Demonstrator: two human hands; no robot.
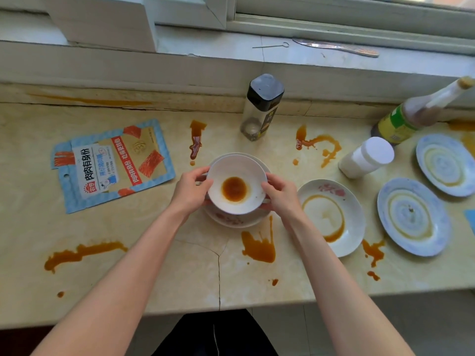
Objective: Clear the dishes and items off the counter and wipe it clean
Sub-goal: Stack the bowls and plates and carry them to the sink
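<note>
Forearms reach in; left grip (pixel 189 192) and right grip (pixel 281 195) hold white bowl (pixel 236 170) by rim, atop stacked dishes (pixel 231 221) at desk (pixel 154 265) centre. Task early: three plates (pixel 331 217), bottles (pixel 262 106), packet (pixel 110 163), sauce spills (pixel 259 246) left; wiping not begun.

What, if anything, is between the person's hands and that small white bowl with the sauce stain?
Nothing visible. The left hand and right hand grip the bowl by opposite sides, above a flowered plate.
</note>
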